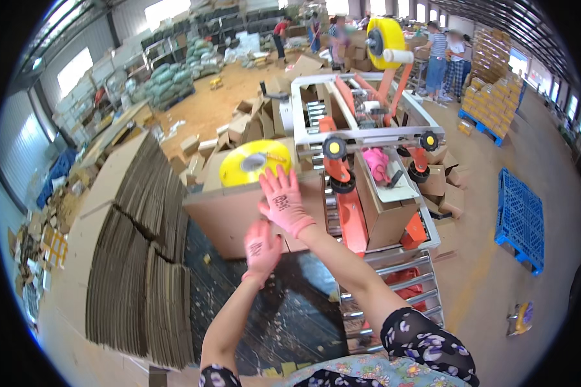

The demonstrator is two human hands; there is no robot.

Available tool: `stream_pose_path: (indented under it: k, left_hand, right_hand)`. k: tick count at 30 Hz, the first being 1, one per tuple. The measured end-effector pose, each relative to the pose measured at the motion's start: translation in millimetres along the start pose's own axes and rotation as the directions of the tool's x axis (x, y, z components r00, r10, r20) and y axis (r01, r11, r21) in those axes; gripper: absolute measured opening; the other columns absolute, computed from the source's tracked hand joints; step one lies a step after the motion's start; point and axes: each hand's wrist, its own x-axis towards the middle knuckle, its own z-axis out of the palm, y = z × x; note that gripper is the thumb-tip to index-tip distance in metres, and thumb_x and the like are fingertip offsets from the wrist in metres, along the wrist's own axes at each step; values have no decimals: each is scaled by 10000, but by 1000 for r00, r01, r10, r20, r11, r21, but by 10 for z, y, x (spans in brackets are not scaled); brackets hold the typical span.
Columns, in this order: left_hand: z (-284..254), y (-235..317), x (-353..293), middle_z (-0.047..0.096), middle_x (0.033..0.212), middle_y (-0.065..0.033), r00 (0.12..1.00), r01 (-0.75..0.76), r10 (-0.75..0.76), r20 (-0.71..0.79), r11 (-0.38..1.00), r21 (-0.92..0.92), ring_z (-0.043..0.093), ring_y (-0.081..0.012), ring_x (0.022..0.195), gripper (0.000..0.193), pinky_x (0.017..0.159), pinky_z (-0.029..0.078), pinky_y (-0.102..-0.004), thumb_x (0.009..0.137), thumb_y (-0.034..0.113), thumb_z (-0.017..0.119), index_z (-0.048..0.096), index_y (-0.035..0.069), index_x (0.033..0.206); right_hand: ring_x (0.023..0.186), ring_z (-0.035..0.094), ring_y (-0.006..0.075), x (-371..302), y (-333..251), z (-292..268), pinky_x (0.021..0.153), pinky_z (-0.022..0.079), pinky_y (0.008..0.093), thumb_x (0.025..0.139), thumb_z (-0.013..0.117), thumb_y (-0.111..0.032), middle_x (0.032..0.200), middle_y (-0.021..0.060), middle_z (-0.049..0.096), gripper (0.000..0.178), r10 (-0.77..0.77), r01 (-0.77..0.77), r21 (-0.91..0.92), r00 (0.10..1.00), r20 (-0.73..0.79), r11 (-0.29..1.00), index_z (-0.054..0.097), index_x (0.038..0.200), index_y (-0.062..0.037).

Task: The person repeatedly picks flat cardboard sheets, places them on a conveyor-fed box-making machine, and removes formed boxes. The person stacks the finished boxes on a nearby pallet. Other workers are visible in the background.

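Nearest, the left hand [262,249] in a pink glove lies open and flat against the near side of a brown cardboard box [229,219], while the right hand [283,201], gloved the same, spreads open fingers over the box's upper edge, gripping nothing. The box stands on a dark work surface [284,309] just left of a roller conveyor [407,284], with stacks of flattened cardboard [142,258] on its other side. Beyond it a yellow tape roll [252,162] lies against the box's far edge, and farther off stands a carton-sealing machine [361,122].

Head camera looks steeply down, close above the workbench [290,322].
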Motion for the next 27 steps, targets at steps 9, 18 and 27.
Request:
stream_pose_path:
  k: [9,18,27]
  left_hand:
    - [-1300,-1026,773,609,1176,-175,913,-29,-86,398,961,274,558,-345,1112,445,948,411,-472,903,422,574,577,32,1118]
    - [-2337,1329,-364,640,799,-117,867,-219,19,498,912,346,634,-282,747,192,674,504,-396,930,246,558,606,117,797]
    - [-2439,1402,-863,493,544,-98,920,-169,284,272,909,-380,514,-283,478,296,477,378,-404,915,197,624,522,100,655]
  right_hand:
    - [1004,597,215,-636,-482,-308,1068,345,491,705,650,-131,991,40,654,162,-152,353,585,918,-365,730,614,859,-96]
    - [633,558,312,-2036,100,-2024,591,416,398,852,590,-207,674,127,558,314,-797,-175,983,587,145,50,464,631,-22]
    - [876,608,347,-2195,-724,-1876,754,472,454,892,496,-337,890,142,638,317,-604,-102,833,642,473,544,607,969,-50]
